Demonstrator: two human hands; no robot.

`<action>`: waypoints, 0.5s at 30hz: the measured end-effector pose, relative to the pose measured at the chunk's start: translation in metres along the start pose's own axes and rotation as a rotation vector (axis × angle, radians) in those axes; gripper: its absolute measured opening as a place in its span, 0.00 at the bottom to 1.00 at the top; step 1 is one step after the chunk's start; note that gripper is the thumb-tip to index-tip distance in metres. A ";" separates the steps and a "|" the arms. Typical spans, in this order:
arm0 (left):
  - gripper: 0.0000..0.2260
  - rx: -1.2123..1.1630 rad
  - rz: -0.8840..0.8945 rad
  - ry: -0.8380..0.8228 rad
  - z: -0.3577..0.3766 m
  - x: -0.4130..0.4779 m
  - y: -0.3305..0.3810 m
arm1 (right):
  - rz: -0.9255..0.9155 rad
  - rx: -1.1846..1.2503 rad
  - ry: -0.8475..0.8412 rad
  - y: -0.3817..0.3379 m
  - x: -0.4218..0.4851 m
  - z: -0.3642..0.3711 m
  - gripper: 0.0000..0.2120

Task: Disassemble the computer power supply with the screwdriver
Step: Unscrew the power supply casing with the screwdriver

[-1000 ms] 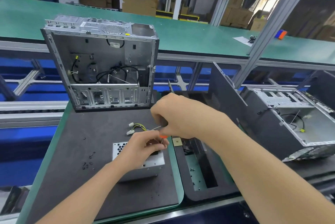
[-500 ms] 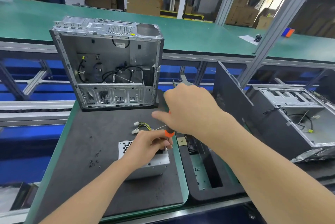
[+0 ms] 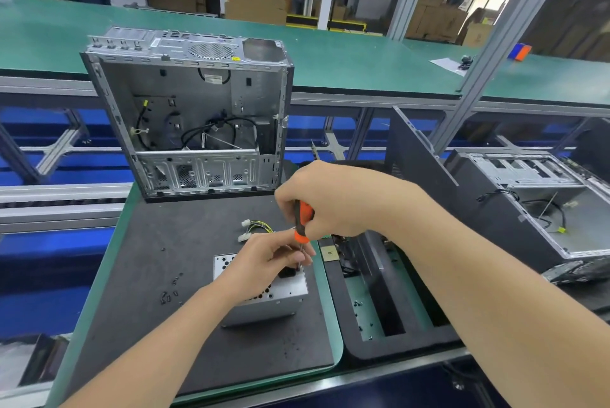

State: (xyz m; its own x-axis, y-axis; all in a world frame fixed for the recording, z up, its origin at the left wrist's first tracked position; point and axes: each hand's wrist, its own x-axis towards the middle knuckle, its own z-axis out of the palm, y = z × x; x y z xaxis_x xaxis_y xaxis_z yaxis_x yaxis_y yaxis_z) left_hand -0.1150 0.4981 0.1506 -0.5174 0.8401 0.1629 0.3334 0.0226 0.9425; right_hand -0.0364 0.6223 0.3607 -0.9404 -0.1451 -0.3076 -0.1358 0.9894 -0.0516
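Compared with half a second ago, more of the orange-and-black handle of the screwdriver [image 3: 303, 221] shows under my right hand [image 3: 340, 203], which is clamped round its top. The tool now stands nearly upright. My left hand [image 3: 267, 264] stays on the power supply [image 3: 264, 308], its fingers [image 3: 307, 257] pinched round the thin shaft just above the tip. The power supply lies where it was, on the near part of the black mat [image 3: 148, 325], with its cables [image 3: 259, 229] on the far side and loose screws [image 3: 171, 289] to the left. My left fingers hide the tip, so I cannot tell if it sits in a screw.
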 end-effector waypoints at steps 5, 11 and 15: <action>0.16 0.057 0.009 -0.019 -0.001 0.000 -0.001 | -0.047 0.012 0.001 0.001 0.004 0.008 0.09; 0.15 0.086 0.021 0.028 0.003 0.001 -0.003 | -0.021 0.007 0.129 0.001 0.000 0.013 0.10; 0.14 0.078 0.045 0.016 0.005 0.002 -0.003 | 0.229 -0.144 0.357 -0.007 -0.002 0.016 0.27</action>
State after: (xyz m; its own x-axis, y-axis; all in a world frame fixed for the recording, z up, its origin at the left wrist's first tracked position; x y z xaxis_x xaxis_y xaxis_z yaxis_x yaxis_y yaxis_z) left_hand -0.1129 0.5022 0.1465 -0.5127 0.8325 0.2101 0.4169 0.0275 0.9085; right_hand -0.0292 0.6158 0.3466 -0.9966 0.0638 0.0529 0.0698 0.9903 0.1202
